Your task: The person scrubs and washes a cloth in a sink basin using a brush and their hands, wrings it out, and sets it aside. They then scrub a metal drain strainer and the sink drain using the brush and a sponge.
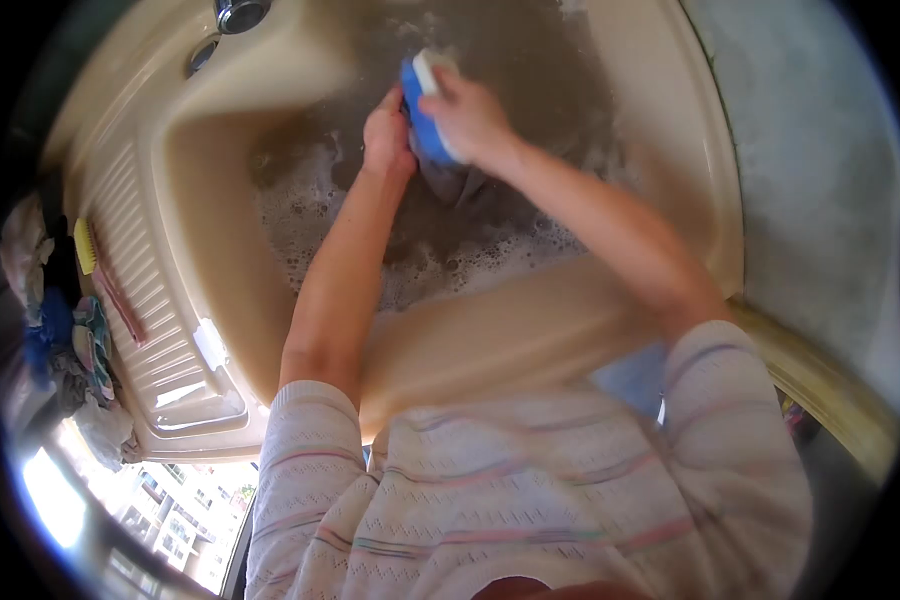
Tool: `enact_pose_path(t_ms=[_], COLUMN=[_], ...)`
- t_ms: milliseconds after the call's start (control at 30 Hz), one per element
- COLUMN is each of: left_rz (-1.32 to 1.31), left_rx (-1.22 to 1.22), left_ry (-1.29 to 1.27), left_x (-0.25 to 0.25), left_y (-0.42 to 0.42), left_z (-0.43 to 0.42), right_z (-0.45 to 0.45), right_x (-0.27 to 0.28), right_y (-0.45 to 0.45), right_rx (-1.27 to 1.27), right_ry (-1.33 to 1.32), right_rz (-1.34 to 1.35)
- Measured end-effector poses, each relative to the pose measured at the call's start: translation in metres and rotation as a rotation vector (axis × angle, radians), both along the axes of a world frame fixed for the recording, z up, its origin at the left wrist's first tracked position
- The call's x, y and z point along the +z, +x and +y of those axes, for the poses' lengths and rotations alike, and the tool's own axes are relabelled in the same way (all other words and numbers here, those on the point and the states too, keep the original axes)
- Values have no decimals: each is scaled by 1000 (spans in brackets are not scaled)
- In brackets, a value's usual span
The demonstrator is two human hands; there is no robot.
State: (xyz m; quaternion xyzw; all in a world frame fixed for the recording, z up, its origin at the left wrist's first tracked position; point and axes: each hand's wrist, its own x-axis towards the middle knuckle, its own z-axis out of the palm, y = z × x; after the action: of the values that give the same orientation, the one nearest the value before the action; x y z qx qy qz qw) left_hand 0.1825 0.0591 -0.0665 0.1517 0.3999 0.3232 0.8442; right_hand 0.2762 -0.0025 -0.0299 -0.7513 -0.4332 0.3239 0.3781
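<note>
Over the cloudy, foamy water (410, 270) in the beige basin (210, 170), my right hand (467, 118) is closed around a blue and white brush (425, 125). My left hand (388, 138) is closed at the brush's left side, on a dark wet cloth (455, 185) that hangs down into the water. The brush lies against the cloth. Its underside and the fingertips of my left hand are partly hidden.
A ribbed washboard (135, 240) forms the basin's left side, with a yellow brush (85, 246) on its edge. Crumpled clothes (90, 345) lie beyond it. The faucet (240, 14) is at the top left. A grey wall (820, 150) stands at the right.
</note>
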Motion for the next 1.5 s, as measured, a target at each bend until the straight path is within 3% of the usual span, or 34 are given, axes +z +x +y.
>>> enact_pose_path(t_ms=[100,167,200,233,267,300,433,500,567,600,700,767,800,833,900,933,1033,1067,1233,1300,1367,1433,1500], left_rz=[27,-40,-10,-59,-28,10,-107,66,-39,-94,-603,-476,-383,-289,-252,-251,-89,45,-236,-226,-277,-303,-120], left_rx=[-48,41,48,-5,-32,-54,29,98,34,-59,-337,-273,-224,-176,-145,-157,-199,-101,-251,-271,-315,-357,-413], left_ry=[-112,20,14,-51,11,70,-111,-79,-32,-71,-204,-223,-194,-161,-184,-186,-113,-33,-46,-18,-81,-114,-23], left_x=[-20,-22,4,-3,-11,-10,-8,-20,-8,-5,-35,-46,-30,-19,-15,-12,-35,-47,-15,11,8,9,4], left_y=[-9,3,8,11,17,16,1,5,11,9,-8,-25,-35,-41,-42,-40,-22,-18,-33,-41,-49,-55,-52], left_z=[13,-7,-15,-14,-10,-9,4,-1,-12,-11,14,27,25,23,21,20,10,4,18,17,21,22,17], right_z=[-45,-19,6,21,22,23,-19,-12,6,14,12,-1,-5,-9,-16,-25,-46,-37,18,23,11,-5,-13], right_x=[17,4,-15,-29,-15,-15,3,-6,-19,-24,-46,-32,-42,-10,-2,8,11,5,-11,24,81,102,95], right_y=[-23,-6,13,25,28,27,1,2,15,24,53,71,81,71,47,35,-13,-11,34,68,96,127,120], right_rx=[127,72,0,-74,-101,-117,0,-51,-100,-174,-115,-98,-167,-265,-230,-45,204,190,-28,-98,58,206,303], right_ry=[69,-25,-42,-66,-126,-77,-4,-39,-68,-124,-47,-22,14,-121,-179,-211,-92,-115,-59,-64,-173,-64,-320], right_rz=[-99,-93,-56,-13,-69,53,-69,-70,-47,-165,-206,-42,-140,161,182,298,-250,-221,-317,337,510,780,-394])
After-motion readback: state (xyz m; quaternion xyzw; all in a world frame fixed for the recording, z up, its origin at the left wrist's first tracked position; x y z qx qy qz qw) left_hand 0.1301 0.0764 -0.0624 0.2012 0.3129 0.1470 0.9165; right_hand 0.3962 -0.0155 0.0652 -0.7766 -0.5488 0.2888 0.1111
